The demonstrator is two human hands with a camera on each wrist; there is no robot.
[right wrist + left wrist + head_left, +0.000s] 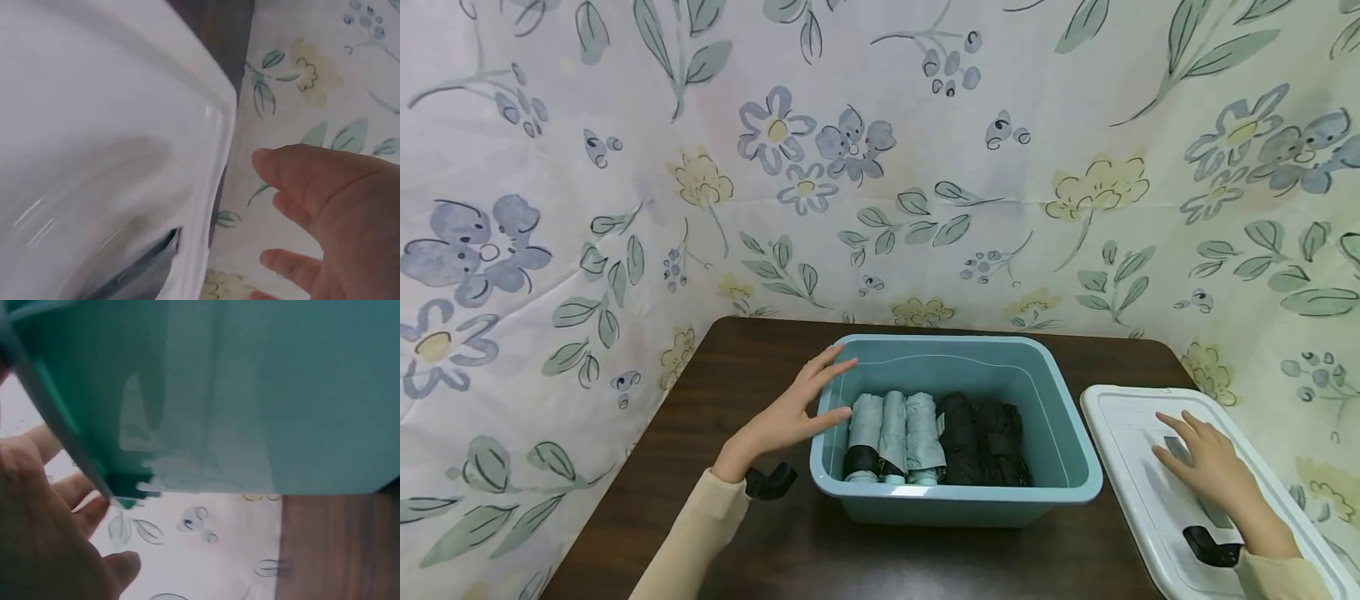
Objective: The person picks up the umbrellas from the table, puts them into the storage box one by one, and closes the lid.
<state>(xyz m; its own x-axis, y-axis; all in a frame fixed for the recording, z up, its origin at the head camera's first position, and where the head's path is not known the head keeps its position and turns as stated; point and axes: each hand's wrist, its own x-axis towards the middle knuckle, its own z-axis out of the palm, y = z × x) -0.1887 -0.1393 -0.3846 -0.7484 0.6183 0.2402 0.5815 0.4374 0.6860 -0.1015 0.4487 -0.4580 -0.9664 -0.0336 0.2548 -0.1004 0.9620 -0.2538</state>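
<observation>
A teal plastic bin (pixel 955 505) stands on the dark table. Three light blue rolled bundles (pixel 893 429), which look like folded umbrellas, lie side by side in its left half. Beside them are black rolled bundles (pixel 981 437) of a similar shape. My left hand (pixel 790 410) is at the bin's left rim with fingers spread; whether it touches the rim I cannot tell. In the left wrist view, its fingers are beside the rim (pixel 69 437). Over the white lid (pixel 1123 433), my right hand (pixel 1213 467) hovers with fingers extended, holding nothing.
To the right of the bin, the lid lies on the table (pixel 760 533), with a grey strip (pixel 1213 510) on it partly under my right hand. A flower-patterned cloth (pixel 880 167) hangs behind the table and at both sides. Black wrist mounts (pixel 771 482) sit at both wrists.
</observation>
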